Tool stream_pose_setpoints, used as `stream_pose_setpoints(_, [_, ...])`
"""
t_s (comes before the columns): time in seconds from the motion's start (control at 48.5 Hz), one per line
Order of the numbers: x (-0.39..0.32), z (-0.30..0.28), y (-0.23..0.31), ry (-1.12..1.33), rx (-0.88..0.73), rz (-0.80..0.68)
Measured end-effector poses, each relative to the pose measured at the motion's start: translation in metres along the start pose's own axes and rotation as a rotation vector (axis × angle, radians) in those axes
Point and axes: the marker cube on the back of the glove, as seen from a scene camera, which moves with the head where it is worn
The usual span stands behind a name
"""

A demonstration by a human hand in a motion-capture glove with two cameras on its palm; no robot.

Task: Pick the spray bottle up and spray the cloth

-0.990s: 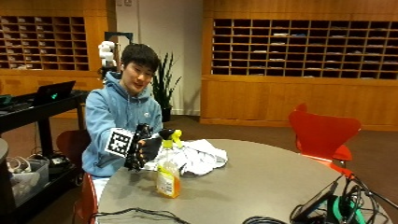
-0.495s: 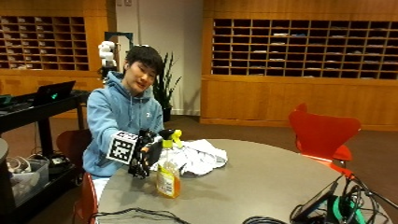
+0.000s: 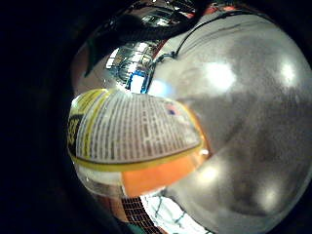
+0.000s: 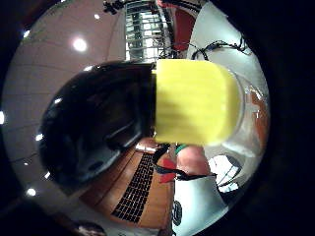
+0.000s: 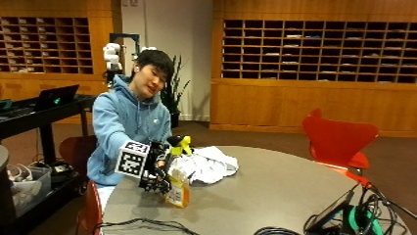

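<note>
**Gloved hand at the spray bottle on the round table**

While the person sits at the grey round table (image 5: 273, 196), the outside view shows the gloved right hand (image 5: 155, 169) set against the side of the spray bottle (image 5: 177, 186), which stands upright near the table's edge in front of them. Its fingers appear curled round the bottle's upper part, below the yellow-and-black spray head (image 5: 180, 143), though the hold itself is partly hidden by the glove. Just behind the bottle lies the white cloth (image 5: 207, 164), bunched in a heap on the table top. A red chair (image 5: 338, 142) stands at the far side of the table.

From the little finger side of the palm, the bottle's printed label (image 3: 136, 129) and the orange liquid (image 3: 156, 178) beneath it fill much of the view, very close to the palm, with grey table surface (image 3: 253, 126) beyond.

From the thumb side of the palm, the bottle's ribbed yellow collar (image 4: 194, 101) sits close up, joined to the black spray head (image 4: 98, 132); no fingers show clearly here.
</note>
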Motion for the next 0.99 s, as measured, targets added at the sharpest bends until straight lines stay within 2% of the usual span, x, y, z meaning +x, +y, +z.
stream_pose_setpoints(0.144, [-0.005, 0.002, -0.01, 0.06, 0.003, -0.02])
stream_pose_setpoints(0.351, [-0.014, 0.011, -0.022, 0.022, -0.075, 0.071])
stream_pose_setpoints(0.639, [-0.016, 0.013, -0.027, 0.118, -0.133, -0.033])
stream_pose_setpoints(0.804, [-0.038, 0.011, -0.031, 0.285, -0.337, -0.124])
stream_pose_setpoints(0.99, [-0.074, 0.006, -0.017, 0.575, -0.584, -0.317])
